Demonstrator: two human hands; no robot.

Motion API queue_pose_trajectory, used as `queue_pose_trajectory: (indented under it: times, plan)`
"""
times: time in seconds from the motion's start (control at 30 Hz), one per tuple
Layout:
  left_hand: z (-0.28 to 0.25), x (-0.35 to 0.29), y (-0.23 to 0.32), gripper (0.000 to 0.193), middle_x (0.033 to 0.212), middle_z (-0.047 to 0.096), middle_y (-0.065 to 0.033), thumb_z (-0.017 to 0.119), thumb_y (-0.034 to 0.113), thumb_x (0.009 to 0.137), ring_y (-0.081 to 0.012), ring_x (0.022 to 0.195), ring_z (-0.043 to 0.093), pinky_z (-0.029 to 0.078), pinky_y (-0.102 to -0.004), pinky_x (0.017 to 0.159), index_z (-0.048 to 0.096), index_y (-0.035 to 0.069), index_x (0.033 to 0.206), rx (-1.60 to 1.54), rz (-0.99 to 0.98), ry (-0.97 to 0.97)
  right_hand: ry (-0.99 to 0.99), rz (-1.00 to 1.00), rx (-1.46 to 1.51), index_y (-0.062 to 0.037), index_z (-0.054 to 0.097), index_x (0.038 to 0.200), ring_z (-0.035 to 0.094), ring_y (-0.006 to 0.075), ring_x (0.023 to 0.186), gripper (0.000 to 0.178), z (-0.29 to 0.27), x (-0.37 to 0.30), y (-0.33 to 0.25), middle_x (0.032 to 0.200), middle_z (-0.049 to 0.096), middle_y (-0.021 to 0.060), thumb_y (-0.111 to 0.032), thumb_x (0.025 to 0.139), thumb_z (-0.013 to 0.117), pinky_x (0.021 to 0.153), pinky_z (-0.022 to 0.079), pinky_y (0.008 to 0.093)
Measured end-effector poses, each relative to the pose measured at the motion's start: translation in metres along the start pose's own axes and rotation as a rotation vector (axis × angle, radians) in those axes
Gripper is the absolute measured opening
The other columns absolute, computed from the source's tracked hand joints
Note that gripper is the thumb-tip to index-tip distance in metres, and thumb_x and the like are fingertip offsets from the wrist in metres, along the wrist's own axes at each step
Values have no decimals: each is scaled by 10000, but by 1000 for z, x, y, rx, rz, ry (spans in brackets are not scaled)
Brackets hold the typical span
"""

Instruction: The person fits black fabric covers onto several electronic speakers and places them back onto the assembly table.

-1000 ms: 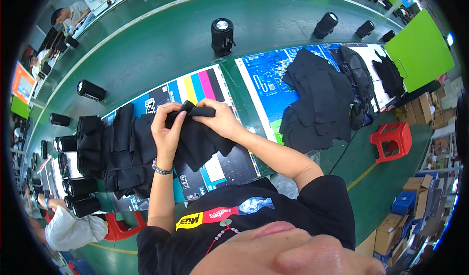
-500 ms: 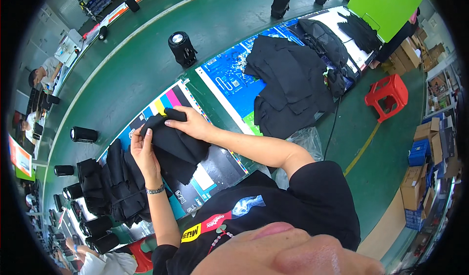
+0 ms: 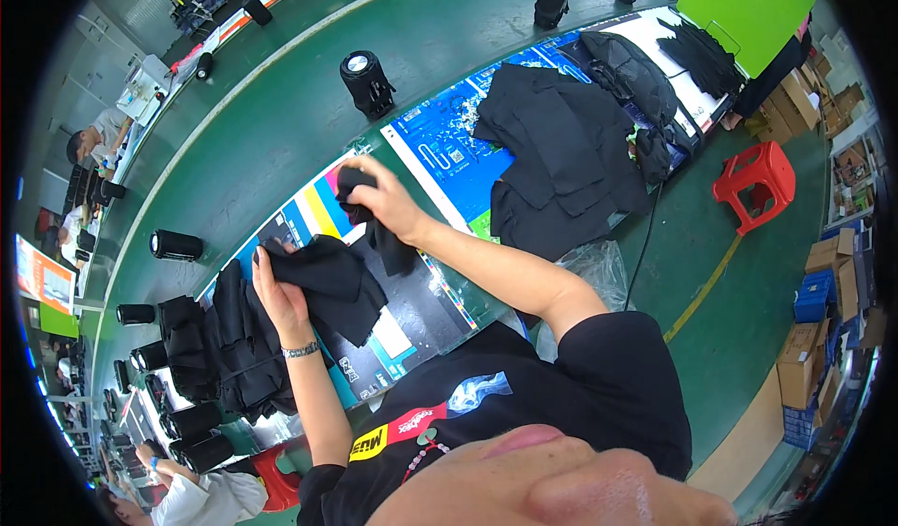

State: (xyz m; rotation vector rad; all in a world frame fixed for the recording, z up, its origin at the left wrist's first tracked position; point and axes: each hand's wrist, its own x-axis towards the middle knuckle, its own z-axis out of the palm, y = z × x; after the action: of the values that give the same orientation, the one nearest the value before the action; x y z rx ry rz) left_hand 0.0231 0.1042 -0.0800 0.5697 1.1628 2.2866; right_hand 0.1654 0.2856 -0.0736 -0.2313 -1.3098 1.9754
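My left hand [image 3: 281, 294] grips the edge of a black cloth piece [image 3: 327, 278] between thumb and fingers; the cloth spreads over the printed sheet [image 3: 398, 334] on the bench. Farther right, my right hand [image 3: 391, 204] closes around bunched black cloth [image 3: 393, 252], part of which hangs below the fingers. Whether both hands hold one piece or two separate pieces, I cannot tell. Beside my left wrist lies a stack of folded black cloth [image 3: 238, 348]. A loose pile of flat black cloth pieces [image 3: 561, 152] covers the blue printed sheet to the right.
Black cylindrical speakers [image 3: 367, 85] stand or lie along the green conveyor [image 3: 253, 166]. A black backpack [image 3: 631, 72] lies beyond the pile. On the floor are a red stool [image 3: 756, 185] and cardboard boxes [image 3: 800, 358]. Other people [image 3: 94, 143] work at the left.
My hands have moved apart: the right has gone up and away with bunched cloth in its grip. The left stays near its place, still holding cloth. The view has shifted slightly.
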Motion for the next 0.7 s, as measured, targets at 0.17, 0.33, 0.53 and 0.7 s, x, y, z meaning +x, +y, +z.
queue_pose_trajectory:
  times: [0.17, 0.33, 0.53, 0.7]
  plan:
    - [-7, 1, -5, 284, 1122, 615, -91, 470, 230, 998, -189, 1065, 570, 421, -309, 962, 581, -11, 1100, -4, -4, -189, -159, -15, -574, -9, 604, 992, 595, 219, 991, 491, 25, -15, 9, 1007, 637, 130, -385, 725, 773, 876, 445, 313]
    - [7, -5, -5, 395, 1180, 600, -109, 393, 270, 1020, -185, 1110, 546, 389, -328, 1011, 548, -44, 1200, 36, -9, -289, -80, 53, -652, -21, 675, 908, 641, 324, 909, 362, 27, -20, 36, 912, 675, 176, -304, 701, 768, 814, 484, 363]
    - [25, -8, 1, 370, 1224, 557, -113, 435, 149, 992, -190, 1111, 547, 410, -318, 996, 447, -41, 1309, 10, -25, -184, -88, 60, -297, 17, 659, 907, 630, 180, 831, 166, 26, -17, 33, 868, 680, 110, -114, 808, 679, 770, 473, 290]
    - [32, -15, 4, 488, 1238, 546, -99, 572, 39, 894, -179, 1135, 530, 416, -302, 976, 425, -1, 1358, 141, -86, -170, -123, 132, -252, 17, 639, 927, 590, 128, 790, 142, 25, -22, 26, 831, 648, 70, -95, 841, 648, 748, 462, 266]
